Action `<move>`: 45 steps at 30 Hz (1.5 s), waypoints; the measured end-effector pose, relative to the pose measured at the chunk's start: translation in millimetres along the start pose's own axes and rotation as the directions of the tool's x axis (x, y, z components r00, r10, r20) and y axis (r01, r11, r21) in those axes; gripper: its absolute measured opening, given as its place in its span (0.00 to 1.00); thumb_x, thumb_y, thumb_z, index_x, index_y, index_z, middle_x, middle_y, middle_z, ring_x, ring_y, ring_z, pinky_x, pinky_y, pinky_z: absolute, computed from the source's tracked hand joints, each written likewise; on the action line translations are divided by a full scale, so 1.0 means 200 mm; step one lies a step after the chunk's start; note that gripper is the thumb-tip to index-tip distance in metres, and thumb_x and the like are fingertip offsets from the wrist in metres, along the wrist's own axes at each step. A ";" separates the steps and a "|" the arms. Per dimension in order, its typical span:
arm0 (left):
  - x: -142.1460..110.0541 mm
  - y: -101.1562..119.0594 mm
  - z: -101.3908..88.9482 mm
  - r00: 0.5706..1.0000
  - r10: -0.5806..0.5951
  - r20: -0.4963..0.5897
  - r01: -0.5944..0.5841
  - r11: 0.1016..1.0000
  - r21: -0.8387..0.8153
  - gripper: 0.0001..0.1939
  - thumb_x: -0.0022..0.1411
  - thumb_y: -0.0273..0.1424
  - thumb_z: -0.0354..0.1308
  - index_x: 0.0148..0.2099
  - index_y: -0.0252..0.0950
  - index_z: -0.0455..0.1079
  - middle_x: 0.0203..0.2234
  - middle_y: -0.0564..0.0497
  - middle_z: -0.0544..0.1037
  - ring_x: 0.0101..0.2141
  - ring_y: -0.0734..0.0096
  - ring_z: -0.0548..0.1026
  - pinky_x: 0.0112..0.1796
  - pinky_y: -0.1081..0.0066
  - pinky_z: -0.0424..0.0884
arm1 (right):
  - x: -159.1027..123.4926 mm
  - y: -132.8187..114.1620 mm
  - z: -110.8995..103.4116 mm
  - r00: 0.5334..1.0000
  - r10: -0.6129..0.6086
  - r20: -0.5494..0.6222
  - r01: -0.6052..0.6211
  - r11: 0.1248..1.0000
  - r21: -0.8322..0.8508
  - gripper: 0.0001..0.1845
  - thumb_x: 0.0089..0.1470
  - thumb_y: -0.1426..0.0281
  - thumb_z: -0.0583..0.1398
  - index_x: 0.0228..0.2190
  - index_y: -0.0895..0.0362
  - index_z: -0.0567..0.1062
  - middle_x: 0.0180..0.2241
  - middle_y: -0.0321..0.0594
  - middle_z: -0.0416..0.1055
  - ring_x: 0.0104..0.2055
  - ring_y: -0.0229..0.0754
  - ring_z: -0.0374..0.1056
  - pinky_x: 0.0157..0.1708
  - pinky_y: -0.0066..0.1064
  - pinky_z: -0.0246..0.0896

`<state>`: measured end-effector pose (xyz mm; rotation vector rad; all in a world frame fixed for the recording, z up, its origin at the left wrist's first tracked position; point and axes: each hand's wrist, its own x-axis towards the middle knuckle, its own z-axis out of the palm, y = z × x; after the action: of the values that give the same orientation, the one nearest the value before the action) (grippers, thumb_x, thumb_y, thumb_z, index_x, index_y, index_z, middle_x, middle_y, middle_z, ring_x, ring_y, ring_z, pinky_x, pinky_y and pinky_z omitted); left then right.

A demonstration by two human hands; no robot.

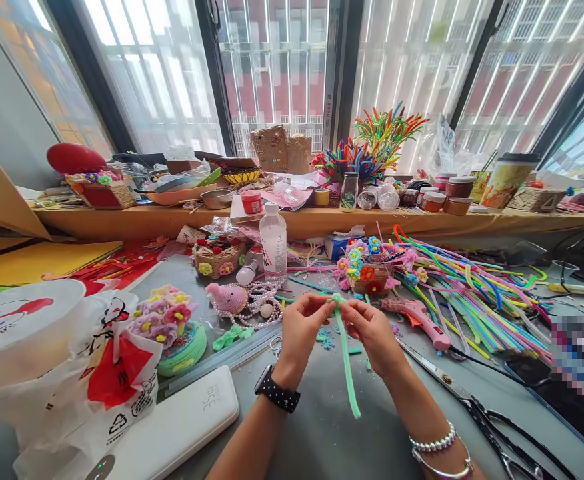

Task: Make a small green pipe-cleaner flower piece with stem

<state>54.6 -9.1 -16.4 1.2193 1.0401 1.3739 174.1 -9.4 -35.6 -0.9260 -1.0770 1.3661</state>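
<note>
Both my hands meet over the middle of the grey table, pinching a light green pipe cleaner [346,363]. My left hand [303,328] closes its fingertips on the upper, bent part from the left. From the other side my right hand [372,330] grips the same part, its fingers curled. One long end hangs down between the hands, and a small looped bit shows above the fingertips. Small green and blue scraps [326,339] lie on the table behind it. A green pipe-cleaner piece [233,337] rests left of my left hand.
To the right lie a pink glue gun [419,320], large scissors [465,393] and a heap of coloured pipe cleaners [487,303]. A plastic bottle [273,247] and flower-trimmed basket [372,277] stand behind my hands. At left are a white power bank [177,427] and a lidded cup [22,333].
</note>
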 end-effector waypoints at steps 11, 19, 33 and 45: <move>0.02 0.02 -0.04 0.968 -0.197 0.157 0.216 0.970 -0.109 0.13 0.41 0.33 0.61 0.31 0.31 0.67 0.24 0.50 0.71 0.25 0.77 0.69 0.24 0.79 0.64 | 0.00 -0.01 -0.01 0.996 0.007 0.085 -0.005 1.000 -0.014 0.16 0.41 0.59 0.59 0.22 0.61 0.66 0.18 0.31 0.54 0.19 0.27 0.45 0.18 0.23 0.37; 0.02 0.05 -0.08 0.917 -0.128 0.377 0.077 0.986 0.148 0.15 0.47 0.37 0.56 0.35 0.32 0.67 0.24 0.49 0.72 0.23 0.72 0.72 0.26 0.72 0.69 | -0.01 -0.03 -0.05 0.984 0.062 0.169 -0.043 0.993 -0.114 0.16 0.41 0.59 0.59 0.21 0.62 0.67 0.17 0.31 0.56 0.19 0.27 0.47 0.18 0.23 0.38; 0.01 0.05 -0.05 0.913 -0.227 0.339 0.298 0.939 -0.173 0.14 0.40 0.33 0.62 0.26 0.31 0.62 0.19 0.52 0.73 0.21 0.74 0.73 0.25 0.76 0.69 | -0.01 0.02 -0.01 0.964 0.125 0.234 -0.169 0.969 0.180 0.19 0.38 0.57 0.61 0.28 0.59 0.72 0.17 0.34 0.60 0.21 0.31 0.54 0.24 0.24 0.50; 0.01 0.03 -0.03 0.940 -0.140 0.312 0.190 0.972 -0.136 0.13 0.42 0.35 0.61 0.27 0.31 0.63 0.19 0.52 0.73 0.22 0.72 0.73 0.27 0.73 0.70 | -0.02 0.00 0.01 0.963 0.189 0.191 -0.249 0.893 0.375 0.10 0.40 0.64 0.61 0.27 0.57 0.74 0.25 0.35 0.66 0.25 0.28 0.57 0.28 0.20 0.55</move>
<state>47.6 -7.7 -11.5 1.1471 0.7797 1.0811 172.8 -14.1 -35.5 -0.6642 -0.7739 1.7873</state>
